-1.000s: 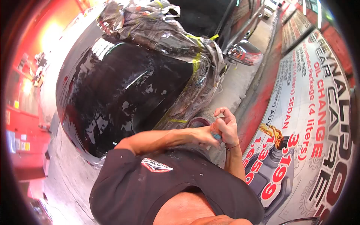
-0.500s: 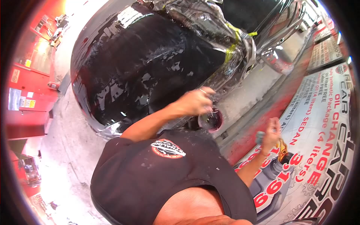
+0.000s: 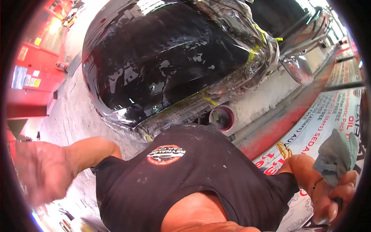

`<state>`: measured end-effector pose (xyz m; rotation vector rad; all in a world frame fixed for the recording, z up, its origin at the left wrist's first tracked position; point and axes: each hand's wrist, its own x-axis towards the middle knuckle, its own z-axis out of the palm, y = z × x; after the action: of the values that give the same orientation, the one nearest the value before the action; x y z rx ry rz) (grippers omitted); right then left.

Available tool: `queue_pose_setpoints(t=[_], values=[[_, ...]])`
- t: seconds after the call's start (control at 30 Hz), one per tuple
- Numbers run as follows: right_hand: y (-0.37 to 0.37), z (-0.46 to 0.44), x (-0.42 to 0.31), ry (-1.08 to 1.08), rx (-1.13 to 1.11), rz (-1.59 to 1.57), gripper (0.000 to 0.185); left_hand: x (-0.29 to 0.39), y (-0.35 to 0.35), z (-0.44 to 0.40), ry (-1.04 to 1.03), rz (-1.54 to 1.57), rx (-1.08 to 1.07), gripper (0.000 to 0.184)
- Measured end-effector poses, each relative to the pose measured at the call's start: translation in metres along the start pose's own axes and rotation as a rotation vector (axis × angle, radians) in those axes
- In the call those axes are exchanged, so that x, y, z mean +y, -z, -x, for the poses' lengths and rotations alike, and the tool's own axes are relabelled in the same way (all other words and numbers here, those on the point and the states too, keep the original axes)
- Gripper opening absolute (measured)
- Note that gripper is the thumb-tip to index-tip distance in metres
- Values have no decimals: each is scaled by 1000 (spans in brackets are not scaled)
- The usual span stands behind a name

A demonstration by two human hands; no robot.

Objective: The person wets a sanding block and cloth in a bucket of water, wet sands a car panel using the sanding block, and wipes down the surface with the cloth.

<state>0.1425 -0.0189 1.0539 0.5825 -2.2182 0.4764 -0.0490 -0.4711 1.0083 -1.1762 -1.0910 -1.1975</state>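
Observation:
Far out at the left, my left hand (image 3: pixel 46 172) is smeared by motion. Its fingers are unclear, and no object shows in it. My right hand (image 3: pixel 335 199), low at the right, grips a crumpled grey-green cloth (image 3: pixel 335 156) that sticks up above the fingers. Beyond my dark shirt is a glossy black car panel (image 3: pixel 154 62) with wet-looking streaks and light reflections. Plastic sheeting (image 3: pixel 235 27) with yellow tape borders the panel. Just above the shirt stands a round container with a dark red rim (image 3: pixel 233 118).
A side mirror (image 3: pixel 299 71) juts out at the upper right. Along the right side runs a printed banner (image 3: pixel 305 123) beside a red and grey ledge (image 3: pixel 270 133). Red cabinets (image 3: pixel 36 89) stand at the left, past the pale floor (image 3: pixel 67 112).
My hands were together over the shirt, then parted. My left hand has swung far left and my right hand lower right, with the cloth now plainly visible. The view has shifted over the car.

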Motion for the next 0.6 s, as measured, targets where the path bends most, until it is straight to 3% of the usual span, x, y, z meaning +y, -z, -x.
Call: queue_pose_setpoints(t=[0.07, 0.17, 0.23, 0.27, 0.33, 0.43, 0.53, 0.57, 0.6], values=[[-33, -32, -21, 70, -29, -53, 15, 39, 14, -46, 87, 53, -701, 65], [-34, -38, -19, 180, -97, -61, 10, 73, 114, -45, 120, 16, -684, 60], [-35, -42, -15, 279, -157, -65, 5, 44, 26, -25, 151, -10, -676, 55], [-36, -43, -12, 325, -190, -69, 3, 40, 42, -22, 170, -21, -672, 53], [63, 42, 43, 325, -126, -59, 6, 33, 29, -12, 195, -30, -659, 48], [21, 39, 36, 290, 60, -22, 17, 14, 29, 5, 241, -19, -639, 41], [-27, 23, 70, 285, 265, -2, 28, 1, -68, 21, 269, -44, -617, 34], [-77, -6, 60, 294, 336, 4, 32, 51, -129, 22, 272, -59, -603, 32], [-65, 6, 73, 302, 416, 14, 35, 42, -125, 23, 265, -71, -591, 30]])
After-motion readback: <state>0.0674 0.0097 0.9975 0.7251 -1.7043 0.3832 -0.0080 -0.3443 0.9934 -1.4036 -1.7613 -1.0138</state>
